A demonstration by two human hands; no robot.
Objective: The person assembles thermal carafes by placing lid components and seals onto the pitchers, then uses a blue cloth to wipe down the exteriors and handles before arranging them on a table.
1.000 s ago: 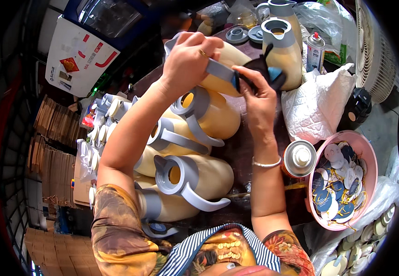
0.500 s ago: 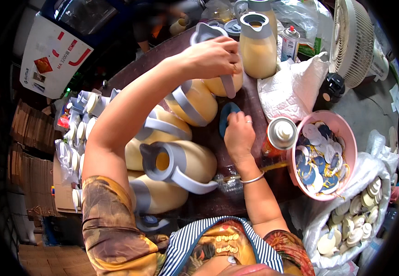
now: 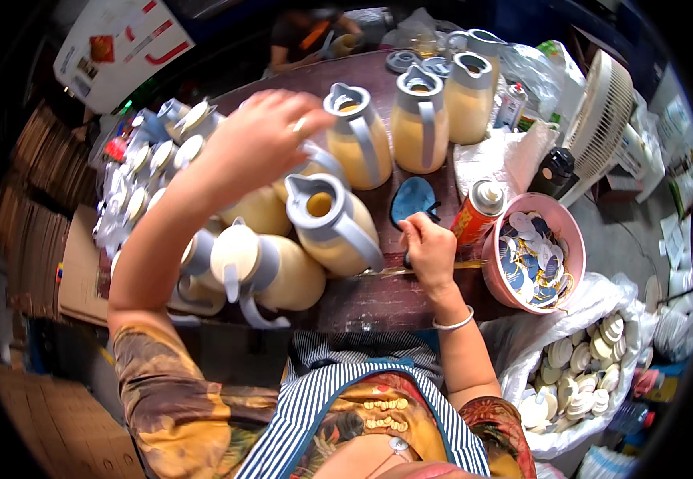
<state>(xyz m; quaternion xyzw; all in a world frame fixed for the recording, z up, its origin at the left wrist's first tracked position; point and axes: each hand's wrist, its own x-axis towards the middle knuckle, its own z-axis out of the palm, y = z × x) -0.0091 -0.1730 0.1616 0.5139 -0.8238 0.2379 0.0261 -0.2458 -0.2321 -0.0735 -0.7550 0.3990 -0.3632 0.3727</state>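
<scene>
My left hand (image 3: pixel 270 134), slightly blurred, is raised above the jugs on the left, fingers loosely extended and holding nothing visible. My right hand (image 3: pixel 430 251) is closed around a slim dark object (image 3: pixel 407 259), mostly hidden in the fist. Just beyond it lies a round blue pad (image 3: pixel 413 199) with a dark edge. Cream jugs with grey tops and handles crowd the table. One open jug (image 3: pixel 334 223) leans close to my left forearm; another (image 3: pixel 358 140) stands upright beyond it, beside a third (image 3: pixel 420 124). A white lid (image 3: pixel 234 254) sits on a nearer jug (image 3: pixel 286 275).
On the right are a red spray can (image 3: pixel 478 214), a pink bucket (image 3: pixel 536 255) of round tags and a fan (image 3: pixel 602 120). Below the bucket hangs a white bag (image 3: pixel 514 351) full of lids. Wrapped lids (image 3: pixel 142 180) pile up left. Another person (image 3: pixel 302 40) works at the far side.
My left hand has let go of a far jug, which now stands upright, and moved left and nearer. My right hand has come off the blue pad toward me. The view has shifted.
</scene>
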